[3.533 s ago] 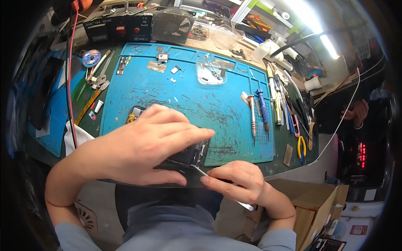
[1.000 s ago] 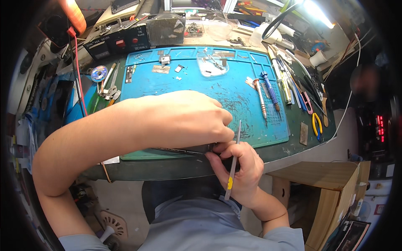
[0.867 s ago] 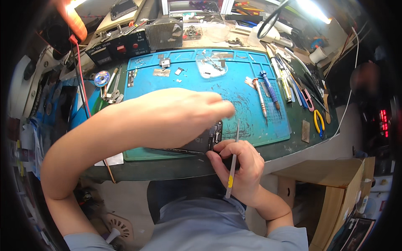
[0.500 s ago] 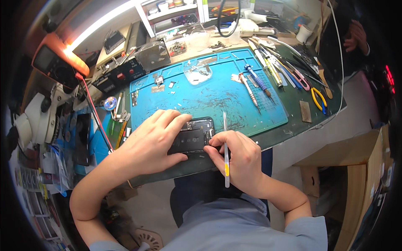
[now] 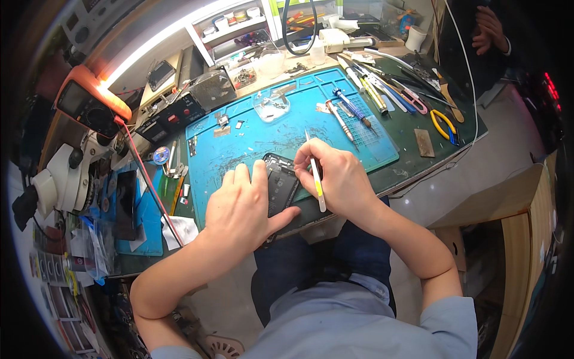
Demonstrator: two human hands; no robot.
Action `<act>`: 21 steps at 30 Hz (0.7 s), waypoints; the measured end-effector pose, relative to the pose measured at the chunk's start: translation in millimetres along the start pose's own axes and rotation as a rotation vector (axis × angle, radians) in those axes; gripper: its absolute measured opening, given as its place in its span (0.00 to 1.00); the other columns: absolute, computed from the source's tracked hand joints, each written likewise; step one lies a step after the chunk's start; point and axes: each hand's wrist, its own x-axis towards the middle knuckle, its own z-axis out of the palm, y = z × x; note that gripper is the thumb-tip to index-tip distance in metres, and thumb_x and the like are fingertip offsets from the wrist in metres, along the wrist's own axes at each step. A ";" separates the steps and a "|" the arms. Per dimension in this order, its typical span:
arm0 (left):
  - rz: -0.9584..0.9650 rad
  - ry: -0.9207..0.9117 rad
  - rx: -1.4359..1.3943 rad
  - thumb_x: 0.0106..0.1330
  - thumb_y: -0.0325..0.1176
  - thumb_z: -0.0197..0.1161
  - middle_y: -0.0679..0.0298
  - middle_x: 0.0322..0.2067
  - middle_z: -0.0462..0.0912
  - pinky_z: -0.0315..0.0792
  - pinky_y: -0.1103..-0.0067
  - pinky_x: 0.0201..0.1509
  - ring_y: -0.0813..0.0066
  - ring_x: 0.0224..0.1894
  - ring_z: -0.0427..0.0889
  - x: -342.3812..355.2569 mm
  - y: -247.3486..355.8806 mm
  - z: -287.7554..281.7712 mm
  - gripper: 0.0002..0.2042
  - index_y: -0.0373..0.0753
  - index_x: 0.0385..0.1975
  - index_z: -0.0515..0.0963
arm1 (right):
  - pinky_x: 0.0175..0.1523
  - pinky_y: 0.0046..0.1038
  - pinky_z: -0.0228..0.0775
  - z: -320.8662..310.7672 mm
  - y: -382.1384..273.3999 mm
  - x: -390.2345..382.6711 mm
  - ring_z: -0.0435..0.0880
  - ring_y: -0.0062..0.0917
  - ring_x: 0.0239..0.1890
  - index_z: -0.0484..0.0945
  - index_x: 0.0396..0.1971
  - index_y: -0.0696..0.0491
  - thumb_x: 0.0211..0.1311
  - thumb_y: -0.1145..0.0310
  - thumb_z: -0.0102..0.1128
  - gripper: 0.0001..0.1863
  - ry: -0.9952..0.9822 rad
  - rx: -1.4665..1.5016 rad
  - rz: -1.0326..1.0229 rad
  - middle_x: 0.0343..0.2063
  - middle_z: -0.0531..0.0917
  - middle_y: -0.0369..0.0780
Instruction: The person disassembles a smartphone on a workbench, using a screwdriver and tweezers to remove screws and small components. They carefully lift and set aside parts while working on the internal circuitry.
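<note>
On the near edge of the blue silicone mat [image 5: 227, 143] lies an opened black phone [image 5: 281, 182], battery and small internal parts showing, now at a slant. My left hand [image 5: 238, 212] rests along its left side, fingers stretched out and apart, thumb across the lower end. My right hand [image 5: 341, 179] holds slim metal tweezers [image 5: 317, 185] with a yellow patch, their tips pointing away from me, while its pinched fingertips touch the phone's upper right corner; anything between those fingertips is too small to make out.
Screwdrivers [image 5: 342, 124], pliers [image 5: 443, 124] and other hand tools lie to the right. At the left stand an orange multimeter [image 5: 84, 99] and a microscope [image 5: 54, 185]; red and black leads run down beside the mat. Another person's hand [image 5: 487, 33] shows at upper right.
The view has swung leftward. The phone has turned from lying crosswise to slanting lengthwise. My left hand has come from arched over it to its side; my right hand has moved farther forward.
</note>
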 end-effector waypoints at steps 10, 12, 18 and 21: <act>0.345 0.079 -0.717 0.70 0.21 0.69 0.56 0.48 0.90 0.83 0.66 0.56 0.59 0.49 0.90 50.9 -57.2 26.6 0.24 0.40 0.65 0.79 | 0.38 0.39 0.80 6.3 3.4 -4.6 0.91 0.39 0.34 0.79 0.41 0.51 0.61 0.76 0.73 0.12 0.064 -0.023 -0.089 0.30 0.88 0.40; 0.363 0.049 -0.759 0.69 0.20 0.69 0.57 0.46 0.90 0.83 0.66 0.56 0.60 0.48 0.91 54.0 -59.2 30.8 0.24 0.40 0.66 0.79 | 0.38 0.39 0.80 5.8 3.5 -4.6 0.90 0.39 0.34 0.79 0.41 0.51 0.60 0.76 0.74 0.13 0.063 -0.031 -0.089 0.31 0.88 0.40; 0.391 -0.013 -0.793 0.68 0.19 0.71 0.62 0.40 0.88 0.82 0.72 0.51 0.70 0.40 0.87 66.7 -61.5 29.3 0.26 0.39 0.68 0.78 | 0.39 0.39 0.81 4.5 0.5 -4.8 0.90 0.38 0.35 0.79 0.42 0.51 0.61 0.76 0.74 0.13 0.060 -0.061 -0.087 0.32 0.88 0.40; 0.385 -0.042 -0.838 0.68 0.19 0.71 0.63 0.38 0.87 0.82 0.74 0.50 0.72 0.39 0.86 69.2 -63.9 30.8 0.28 0.39 0.69 0.77 | 0.38 0.39 0.80 4.3 2.1 -4.7 0.90 0.38 0.35 0.79 0.42 0.51 0.61 0.76 0.74 0.13 0.050 -0.041 -0.070 0.32 0.88 0.40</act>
